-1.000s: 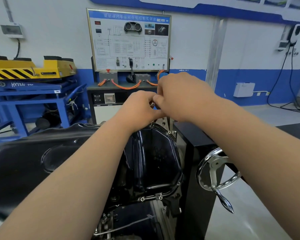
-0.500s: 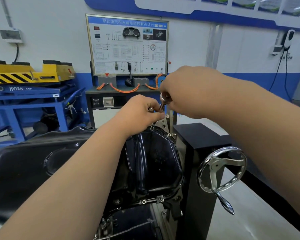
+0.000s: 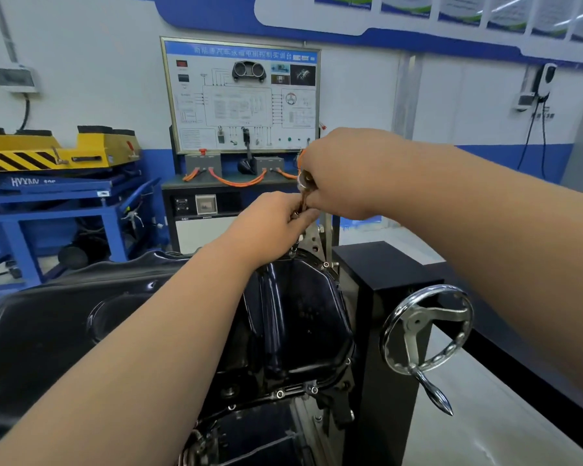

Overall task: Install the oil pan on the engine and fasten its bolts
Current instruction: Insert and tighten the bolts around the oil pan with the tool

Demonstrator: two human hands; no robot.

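The black oil pan [image 3: 293,317] sits on the engine, with small bolts [image 3: 280,394] showing along its near flange and one at the far corner [image 3: 326,264]. A slim metal socket tool [image 3: 303,193] stands upright over the pan's far edge, its tip reaching down to the flange. My right hand [image 3: 344,173] grips the tool's top. My left hand [image 3: 266,227] pinches its shaft just below. The bolt under the tool is hidden by my fingers.
The black engine stand [image 3: 387,274] with a chrome handwheel [image 3: 426,331] is on the right. A training panel on a cabinet [image 3: 241,95] stands behind. A blue and yellow lift table [image 3: 48,163] is at the left. Pale floor lies at the lower right.
My right hand has shifted a little along the top of the tool while the left keeps pinching the shaft. The head camera has moved, so the whole scene sits differently in the view.
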